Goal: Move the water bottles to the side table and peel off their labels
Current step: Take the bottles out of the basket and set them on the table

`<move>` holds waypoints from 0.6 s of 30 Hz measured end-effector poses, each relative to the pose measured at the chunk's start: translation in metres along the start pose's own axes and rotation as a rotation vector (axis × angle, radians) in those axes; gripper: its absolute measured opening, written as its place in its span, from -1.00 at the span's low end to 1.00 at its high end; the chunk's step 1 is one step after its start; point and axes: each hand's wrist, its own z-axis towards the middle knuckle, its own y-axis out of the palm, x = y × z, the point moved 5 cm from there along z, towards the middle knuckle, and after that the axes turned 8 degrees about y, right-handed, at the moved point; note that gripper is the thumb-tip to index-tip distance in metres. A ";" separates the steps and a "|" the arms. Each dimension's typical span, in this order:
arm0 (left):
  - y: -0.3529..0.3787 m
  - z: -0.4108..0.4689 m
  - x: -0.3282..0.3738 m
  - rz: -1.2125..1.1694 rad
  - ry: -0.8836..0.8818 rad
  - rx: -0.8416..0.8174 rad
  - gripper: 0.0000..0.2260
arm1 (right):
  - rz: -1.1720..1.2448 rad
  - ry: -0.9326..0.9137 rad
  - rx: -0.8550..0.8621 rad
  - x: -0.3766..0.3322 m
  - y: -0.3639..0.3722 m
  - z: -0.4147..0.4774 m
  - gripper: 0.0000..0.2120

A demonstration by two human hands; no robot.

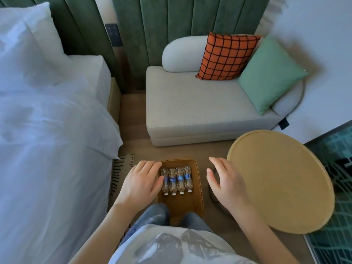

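We look down on a wooden floor (133,134) between a white bed (53,130) and a pale grey low sofa (190,111). On the floor between our hands lies a brown woven tray (198,180), and in it four water bottles (176,181) lie side by side, blue labels on, white caps pointing toward us. Our left hand (140,182) hovers at the tray's left rim, its fingers (152,165) spread and released, the thumb just beside the nearest bottle; we cannot tell whether it touches. Our right hand (223,182) hangs open to the right of the tray, fingers (216,161) loose, grasping nothing. Just beyond those right fingers stands the round side table, its light wooden tabletop (282,180) bare. An orange checked cushion (227,56) and a green cushion (270,73) lean on the sofa, before green padded wall panels (181,25). A patterned teal rug (335,216) lies past the table.
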 end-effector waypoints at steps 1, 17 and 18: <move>-0.004 0.009 -0.001 0.000 0.015 0.002 -0.59 | -0.008 0.001 0.011 0.003 -0.001 0.005 -0.70; 0.007 0.192 -0.095 0.003 0.645 -0.320 -0.56 | -0.082 0.598 0.315 -0.029 0.050 0.057 -0.59; 0.005 0.201 -0.102 0.007 0.705 -0.344 -0.56 | -0.097 0.650 0.343 -0.038 0.053 0.057 -0.61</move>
